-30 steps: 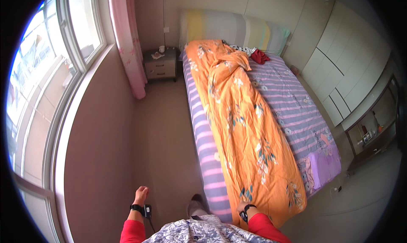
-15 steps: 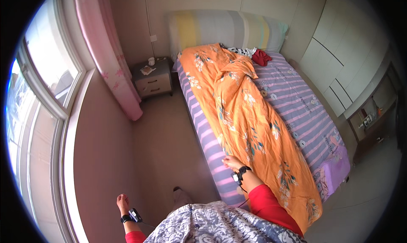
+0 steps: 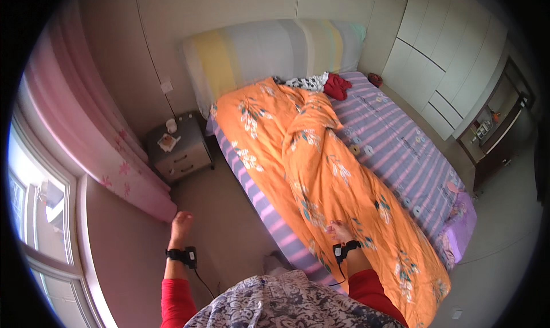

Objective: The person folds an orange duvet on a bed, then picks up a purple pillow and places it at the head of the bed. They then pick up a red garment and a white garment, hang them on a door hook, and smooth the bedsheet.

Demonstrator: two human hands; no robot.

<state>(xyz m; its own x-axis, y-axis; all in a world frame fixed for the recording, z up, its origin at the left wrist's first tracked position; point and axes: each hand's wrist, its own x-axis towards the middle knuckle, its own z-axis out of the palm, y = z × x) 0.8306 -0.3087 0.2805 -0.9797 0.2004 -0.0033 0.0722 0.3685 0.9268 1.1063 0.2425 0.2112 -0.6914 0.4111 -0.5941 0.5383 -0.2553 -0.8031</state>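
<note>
My left hand [image 3: 181, 227] is held out over the floor, near the lower end of the pink curtain; its loosely bent fingers hold nothing. Above the near part of an orange duvet [image 3: 312, 156] with white flowers and leaves is my right hand [image 3: 341, 232], empty, with its fingers slightly apart. Whether it touches the cloth is hard to tell. The duvet lies rumpled lengthwise along the left and middle of the bed, over a purple striped sheet [image 3: 395, 139]. Each wrist has a black strap with a small device and a cable.
A grey nightstand [image 3: 192, 138] with a white cup [image 3: 171, 125] stands left of the bed. Red cloth [image 3: 337, 86] and black-and-white cloth [image 3: 306, 83] lie by the padded headboard [image 3: 260, 50]. The pink curtain [image 3: 94, 110] hangs by the window. White cabinets [image 3: 432, 53] line the right.
I have moved closer to the headboard, and the view has turned left. My left hand has risen and reached forward; my right hand is now over the duvet instead of the bed's left edge.
</note>
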